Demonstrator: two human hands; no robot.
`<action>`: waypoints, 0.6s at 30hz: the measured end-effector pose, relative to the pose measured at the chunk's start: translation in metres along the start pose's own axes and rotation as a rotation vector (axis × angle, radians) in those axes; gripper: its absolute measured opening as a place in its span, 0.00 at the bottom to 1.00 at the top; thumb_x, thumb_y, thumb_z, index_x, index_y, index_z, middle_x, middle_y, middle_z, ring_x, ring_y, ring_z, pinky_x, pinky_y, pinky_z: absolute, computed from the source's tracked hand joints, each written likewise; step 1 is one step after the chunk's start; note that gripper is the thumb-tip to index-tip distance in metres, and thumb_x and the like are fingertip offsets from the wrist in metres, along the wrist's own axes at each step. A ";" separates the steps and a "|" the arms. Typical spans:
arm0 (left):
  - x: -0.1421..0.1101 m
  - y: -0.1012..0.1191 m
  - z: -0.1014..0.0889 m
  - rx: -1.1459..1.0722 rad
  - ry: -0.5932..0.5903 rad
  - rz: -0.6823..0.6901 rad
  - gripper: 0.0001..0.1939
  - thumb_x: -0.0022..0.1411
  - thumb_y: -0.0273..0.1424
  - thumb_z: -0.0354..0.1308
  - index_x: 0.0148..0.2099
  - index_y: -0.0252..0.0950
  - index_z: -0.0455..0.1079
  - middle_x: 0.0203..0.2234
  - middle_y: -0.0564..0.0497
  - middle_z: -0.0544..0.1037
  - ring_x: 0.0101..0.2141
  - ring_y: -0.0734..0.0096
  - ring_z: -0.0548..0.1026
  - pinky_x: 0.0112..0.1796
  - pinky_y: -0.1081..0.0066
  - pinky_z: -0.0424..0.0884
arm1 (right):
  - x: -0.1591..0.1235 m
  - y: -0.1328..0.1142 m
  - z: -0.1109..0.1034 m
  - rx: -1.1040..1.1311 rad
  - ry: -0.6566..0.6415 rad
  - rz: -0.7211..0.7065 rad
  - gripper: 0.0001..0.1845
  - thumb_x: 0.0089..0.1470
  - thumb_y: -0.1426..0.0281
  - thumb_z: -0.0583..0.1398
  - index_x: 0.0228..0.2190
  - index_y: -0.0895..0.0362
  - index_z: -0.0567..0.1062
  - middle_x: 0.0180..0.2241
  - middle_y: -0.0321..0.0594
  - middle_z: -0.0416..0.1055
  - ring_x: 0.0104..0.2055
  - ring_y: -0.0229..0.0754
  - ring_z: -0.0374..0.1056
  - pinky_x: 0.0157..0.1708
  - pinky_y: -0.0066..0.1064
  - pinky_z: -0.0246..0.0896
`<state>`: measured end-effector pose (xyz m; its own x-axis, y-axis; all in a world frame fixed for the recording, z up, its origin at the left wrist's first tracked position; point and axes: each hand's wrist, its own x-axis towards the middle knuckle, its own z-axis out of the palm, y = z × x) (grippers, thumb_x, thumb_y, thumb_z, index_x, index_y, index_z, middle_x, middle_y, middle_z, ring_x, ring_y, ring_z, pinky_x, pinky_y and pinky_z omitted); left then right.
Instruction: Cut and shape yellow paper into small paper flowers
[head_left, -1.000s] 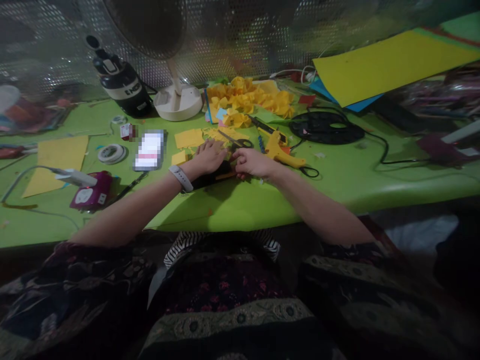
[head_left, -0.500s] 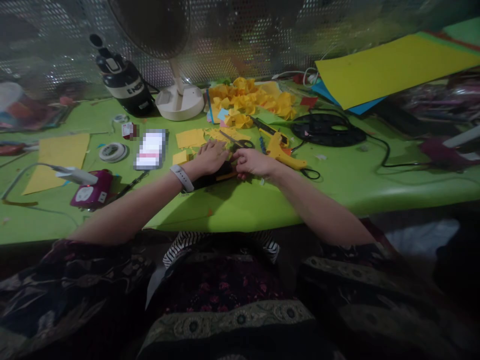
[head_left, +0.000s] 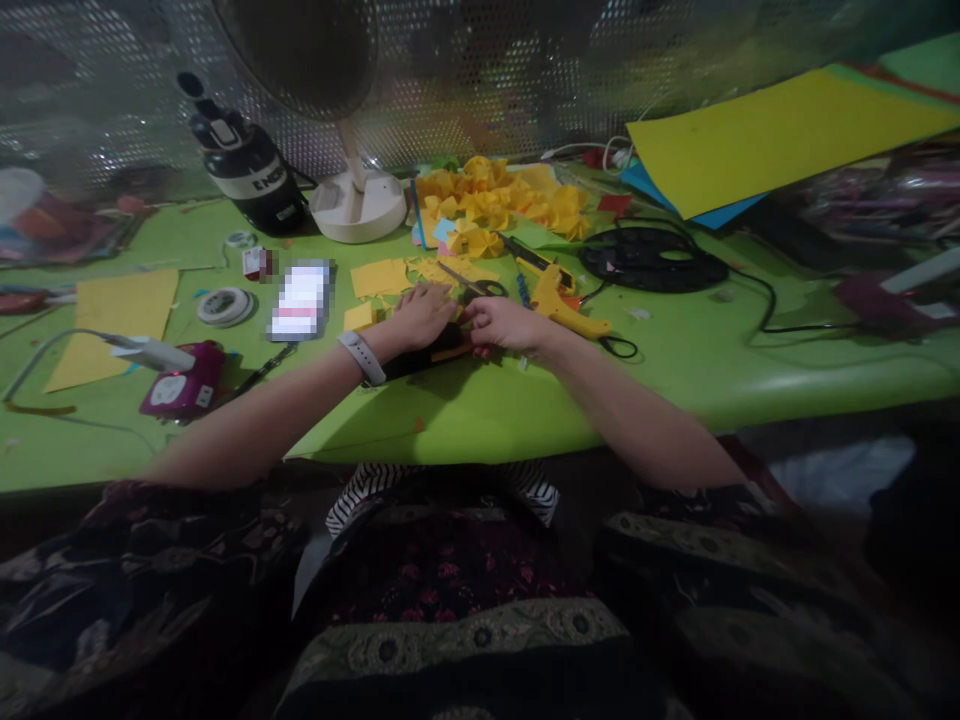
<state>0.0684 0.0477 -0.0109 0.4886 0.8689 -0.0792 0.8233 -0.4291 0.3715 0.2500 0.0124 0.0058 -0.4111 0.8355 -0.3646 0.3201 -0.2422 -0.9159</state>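
Note:
My left hand (head_left: 424,316) lies flat with its fingers stretched forward over a dark, long object (head_left: 409,366) near the table's front edge. What that object is, I cannot make out; an orange-yellow strip (head_left: 452,352) shows along its right part. At its right end my right hand (head_left: 501,325) is curled, thumb and fingers pressed together, and what they hold is hidden. Just beyond the hands lie black-handled scissors (head_left: 484,288) on yellow paper scraps (head_left: 450,270). A yellow glue gun (head_left: 559,300) rests beside my right hand, with a yellow cutter (head_left: 536,262) behind it.
Ruffled yellow paper flowers (head_left: 510,195) sit at the back. Leftward are a phone (head_left: 301,300), a tape roll (head_left: 225,306), a purple plug adapter (head_left: 184,385), a bottle (head_left: 255,180) and a fan base (head_left: 358,208). A black coiled-cord disc (head_left: 649,258) and yellow sheets (head_left: 780,140) lie right.
Both hands keep nearly the same place and pose. The whole view shifts slightly; nothing on the table has visibly been moved.

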 end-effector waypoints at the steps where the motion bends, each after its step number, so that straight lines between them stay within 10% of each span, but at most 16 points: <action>1: -0.001 0.003 -0.001 -0.010 -0.005 -0.036 0.26 0.70 0.40 0.36 0.62 0.33 0.59 0.61 0.35 0.63 0.64 0.51 0.57 0.61 0.49 0.54 | 0.000 -0.001 0.000 -0.008 0.001 0.005 0.16 0.51 0.91 0.58 0.34 0.59 0.66 0.17 0.29 0.69 0.18 0.32 0.67 0.19 0.20 0.65; 18: -0.005 0.015 -0.006 -0.012 -0.018 -0.075 0.25 0.70 0.38 0.36 0.61 0.33 0.60 0.62 0.37 0.64 0.64 0.55 0.58 0.62 0.54 0.54 | 0.002 -0.002 0.000 -0.005 0.007 0.009 0.16 0.53 0.89 0.59 0.33 0.58 0.66 0.17 0.30 0.69 0.17 0.32 0.66 0.17 0.20 0.64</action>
<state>0.0763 0.0383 0.0000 0.4312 0.8937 -0.1240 0.8542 -0.3601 0.3751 0.2484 0.0143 0.0071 -0.4019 0.8370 -0.3714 0.3277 -0.2472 -0.9118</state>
